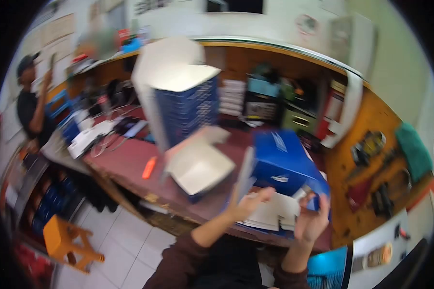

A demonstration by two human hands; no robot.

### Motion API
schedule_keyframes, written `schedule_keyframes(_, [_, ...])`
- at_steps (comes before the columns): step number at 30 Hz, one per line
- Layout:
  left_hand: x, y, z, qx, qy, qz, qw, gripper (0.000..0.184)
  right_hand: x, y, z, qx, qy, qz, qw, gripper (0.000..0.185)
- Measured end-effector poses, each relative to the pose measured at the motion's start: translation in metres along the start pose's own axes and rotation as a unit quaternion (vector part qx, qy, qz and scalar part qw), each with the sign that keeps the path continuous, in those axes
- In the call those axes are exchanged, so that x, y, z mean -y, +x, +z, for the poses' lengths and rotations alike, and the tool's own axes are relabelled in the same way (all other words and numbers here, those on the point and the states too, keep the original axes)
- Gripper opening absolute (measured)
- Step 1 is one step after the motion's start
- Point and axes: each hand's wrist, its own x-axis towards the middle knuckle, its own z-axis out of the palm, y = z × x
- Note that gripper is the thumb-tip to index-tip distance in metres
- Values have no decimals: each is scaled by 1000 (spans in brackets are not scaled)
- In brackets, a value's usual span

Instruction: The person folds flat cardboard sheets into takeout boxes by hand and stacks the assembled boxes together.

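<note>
A blue box (284,156) lies on the right part of the red-topped workbench (123,168), with white sheets or flaps (270,212) in front of it. My left hand (250,203) is over the white flaps, beside an upright pale flap; its fingers are blurred, and what they hold, if anything, does not show. At the box's near right corner, my right hand (313,216) has its fingers closed on a blue flap. Left of them sits an open white-and-blue box (200,166). Behind that stands a tall stack of blue boxes (185,111) with a white open one on top.
An orange marker (149,167) and a white device with cables (94,137) lie on the bench's left. An orange stool (70,241) stands on the tiled floor. A person (33,103) is at the far left. Tools (369,147) hang on the right panel.
</note>
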Motion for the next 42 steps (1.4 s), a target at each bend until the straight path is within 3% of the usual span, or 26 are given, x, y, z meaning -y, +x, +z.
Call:
schedule_keyframes(1, [2,4,-6,11,53,39,998,26,11,5,-8,24,28,68,997,21])
schedule_keyframes(3, [-5,9,-5,-19,81,29,996,46,26,19,-22,164,182,215,945,36])
schedule_keyframes(5, [6,13,-9,-12,90,75,993,50,27,18,-14,112,29,124,986,39])
schedule_keyframes(7, [10,12,1,-20,58,113,992,50,2,15,-5,44,-186,-85,978,29])
schedule_keyframes(9, [15,6,19,-60,-12,118,991,13,-22,5,-2,-56,-358,-222,905,18])
schedule_keyframes(11, [23,0,34,-90,-56,114,988,13,-45,-6,15,-79,-144,-149,975,9])
schedule_keyframes(13, [33,0,34,-83,-44,154,984,12,-57,-6,14,-48,17,-89,995,11])
schedule_keyframes(14, [29,2,32,-80,-23,151,985,11,-52,-3,15,-48,18,-90,995,11])
schedule_keyframes(16, [30,5,27,-74,-17,140,987,11,-37,3,15,12,188,94,978,18])
schedule_keyframes(17, [29,6,23,-68,-12,131,989,11,-39,5,8,11,188,95,977,18])
schedule_keyframes(19, [24,5,18,-70,1,131,989,12,-48,13,-6,-9,-61,-71,996,20])
schedule_keyframes(20, [23,5,16,-74,9,156,985,12,-32,2,19,-28,-141,-136,980,17])
schedule_keyframes(21, [22,5,16,-79,16,180,980,13,-35,2,21,-27,-141,-136,980,17])
schedule_keyframes(25, [31,3,31,-99,0,185,978,13,-54,-2,11,-10,-30,-49,998,27])
schedule_keyframes(27, [36,4,28,-99,44,171,979,13,-51,-9,28,-3,125,109,986,29])
schedule_keyframes(29, [36,6,19,-90,12,145,985,11,-46,-7,33,18,116,102,988,27])
schedule_keyframes(31, [31,9,12,-81,48,141,986,10,-48,9,13,42,162,191,967,25])
schedule_keyframes(32, [30,7,11,-63,71,144,985,10,-52,14,10,38,152,168,973,18])
schedule_keyframes(37, [27,8,20,-97,-10,100,990,11,-68,2,18,4,157,193,968,20])
schedule_keyframes(41, [25,9,13,-43,88,119,988,20,-59,11,13,9,169,235,957,14])
schedule_keyframes(42, [25,9,12,-31,128,119,984,21,-59,12,7,39,177,176,968,15])
